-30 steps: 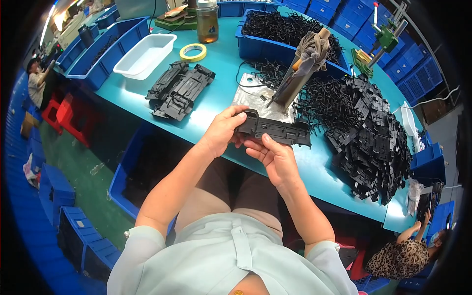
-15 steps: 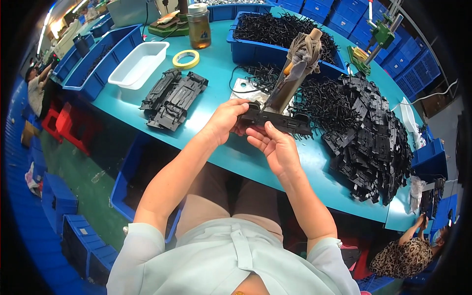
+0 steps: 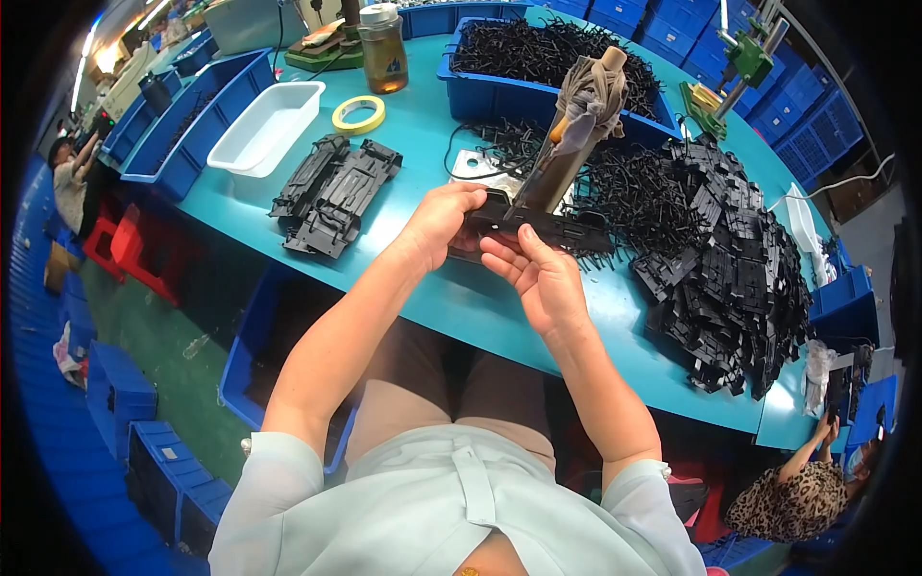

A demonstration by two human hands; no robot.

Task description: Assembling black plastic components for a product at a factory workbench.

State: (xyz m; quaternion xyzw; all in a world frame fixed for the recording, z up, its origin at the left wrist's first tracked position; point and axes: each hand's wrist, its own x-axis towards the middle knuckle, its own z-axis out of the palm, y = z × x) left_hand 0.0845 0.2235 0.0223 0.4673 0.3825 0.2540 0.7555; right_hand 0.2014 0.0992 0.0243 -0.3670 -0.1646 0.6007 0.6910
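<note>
Between my hands is a long black plastic chassis part [image 3: 569, 233], held at the front of a tilted metal post [image 3: 552, 182] whose top is wrapped in grey cloth. My left hand [image 3: 444, 226] grips its left end, thumb on top. From below and in front, my right hand [image 3: 540, 283] holds the middle, with its thumb against the near side and the fingers curled under. What the fingertips press underneath is hidden. Behind the post lies a pile of thin black plastic pieces [image 3: 648, 197]. Two similar black chassis parts [image 3: 338, 197] rest side by side to the left.
A large heap of black chassis parts [image 3: 735, 278] covers the right of the teal table [image 3: 461, 322]. At the back stands a blue bin [image 3: 499, 96] of thin black pieces. A white tray [image 3: 264, 130], yellow tape roll [image 3: 358, 114] and jar [image 3: 384, 58] stand left.
The chassis part has tipped slightly at the post, and both hands have shifted a little with it. The whole view has moved slightly.
</note>
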